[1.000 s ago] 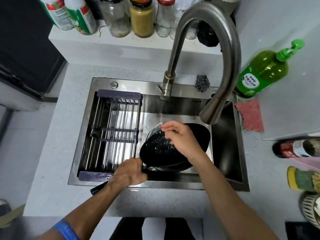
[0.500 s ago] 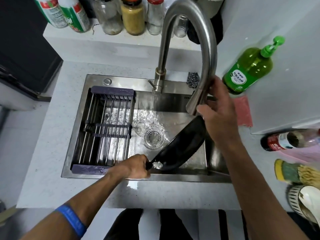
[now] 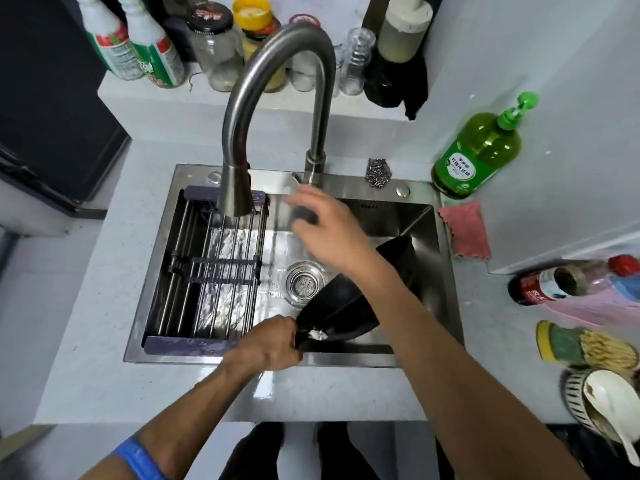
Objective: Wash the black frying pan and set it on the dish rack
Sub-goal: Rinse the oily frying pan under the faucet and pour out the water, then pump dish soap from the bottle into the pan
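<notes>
The black frying pan (image 3: pixel 341 308) stands tilted on edge in the right half of the steel sink (image 3: pixel 446 271), its far rim showing behind my right forearm. My left hand (image 3: pixel 272 344) grips the pan's handle at the sink's front edge. My right hand (image 3: pixel 329 230) hovers above the sink with fingers extended toward the small lever at the faucet's base; it holds nothing, and motion blur hides whether it touches the lever. The dish rack (image 3: pixel 207 268), dark purple with steel rods, spans the sink's left half and is bare.
The faucet spout (image 3: pixel 235 195) hangs over the rack's far end. A steel scourer (image 3: pixel 379 171), green soap bottle (image 3: pixel 476 157) and pink cloth (image 3: pixel 465 230) sit right of the sink. Jars and bottles line the back ledge. Bottles, a sponge and a bowl lie at the right.
The faucet spout has swung from the sink's right side to the left, over the rack. My right hand left the spout and moved to the faucet base. The pan stays tilted in my left hand.
</notes>
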Demonstrator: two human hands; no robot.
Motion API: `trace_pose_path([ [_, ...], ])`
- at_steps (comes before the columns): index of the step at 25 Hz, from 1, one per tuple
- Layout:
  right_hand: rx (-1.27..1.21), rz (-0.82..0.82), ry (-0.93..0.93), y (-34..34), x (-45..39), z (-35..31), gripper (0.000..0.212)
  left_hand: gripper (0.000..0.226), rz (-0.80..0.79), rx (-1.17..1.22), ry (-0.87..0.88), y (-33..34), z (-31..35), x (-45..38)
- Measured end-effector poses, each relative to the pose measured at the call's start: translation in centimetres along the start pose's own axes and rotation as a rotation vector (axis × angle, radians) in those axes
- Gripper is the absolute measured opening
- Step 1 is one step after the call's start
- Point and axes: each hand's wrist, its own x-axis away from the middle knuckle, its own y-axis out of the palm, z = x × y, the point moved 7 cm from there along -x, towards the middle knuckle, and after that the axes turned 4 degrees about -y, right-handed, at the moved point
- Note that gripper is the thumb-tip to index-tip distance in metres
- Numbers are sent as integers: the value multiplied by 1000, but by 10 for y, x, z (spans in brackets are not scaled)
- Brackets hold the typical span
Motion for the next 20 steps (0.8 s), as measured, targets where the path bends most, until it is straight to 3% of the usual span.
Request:
trace_pose_path([
  [2,347,257,221,-52,49,66,55,10,156,-56,23,-10,9,7],
  [3,368,315,394,-75,79,101,64,9,230,-69,21,-16,13,11],
  [5,110,353,633,-102,134,152,85,23,344,-62,15,-30,23,19],
  [8,-268,481,579,-116,164,174,95,41,463,-103,33,-57,51,22],
  [10,-356,574,577,-133,166,185,90,41,514,-174,29,-83,76,22],
  [13,-45,678,539,-199,130,193,69,37,560,-300,13,-126,107,18],
  [16,72,798,331,-293,46,180,50,31,598,-358,0,-169,140,14],
  [18,172,703,292,-338,-20,179,45,29,631,-389,-33,-189,158,13],
  [20,287,484,328,-360,-70,196,44,27,644,-419,-39,-197,170,14],
])
